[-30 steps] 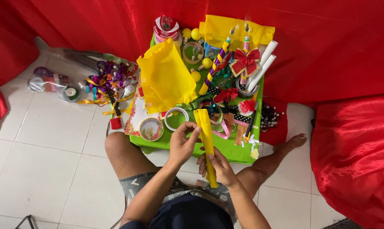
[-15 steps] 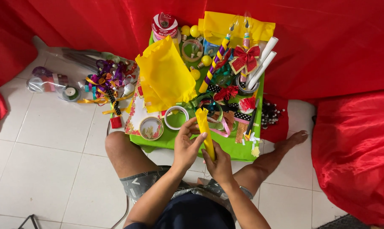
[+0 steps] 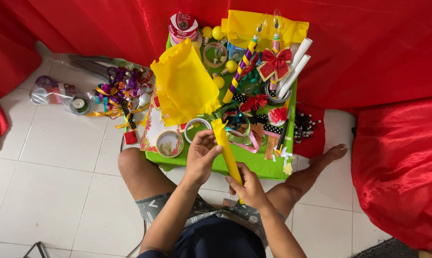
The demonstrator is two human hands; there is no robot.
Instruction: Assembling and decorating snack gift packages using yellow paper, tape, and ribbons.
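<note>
The yellow roll [image 3: 227,152], a thin tube of paper, sits at the centre of the frame, slanting from upper left to lower right over the near edge of the green desk [image 3: 261,165]. The left hand [image 3: 201,155] pinches it near its crumpled top end, fingers closed on the paper. The right hand [image 3: 247,187] is clamped round the lower part of the roll, just below the desk edge and above the person's lap. Just left of the left hand, on the desk, lie two tape rings [image 3: 169,143], one beside the other. Behind them, toward the upper centre, a big yellow sheet [image 3: 185,83] stands crumpled on the desk. Right of the roll's top lies a tangle of ribbons [image 3: 244,129], and further up a red bow [image 3: 275,62] with white tubes [image 3: 296,64] beside it. On the tiled floor [image 3: 49,162] at the upper left lies a pile of coloured ribbons [image 3: 118,93] and a clear bag [image 3: 53,93]. Red cloth [image 3: 378,48] fills the top and right of the frame. The person's bare knees flank the desk.
</note>
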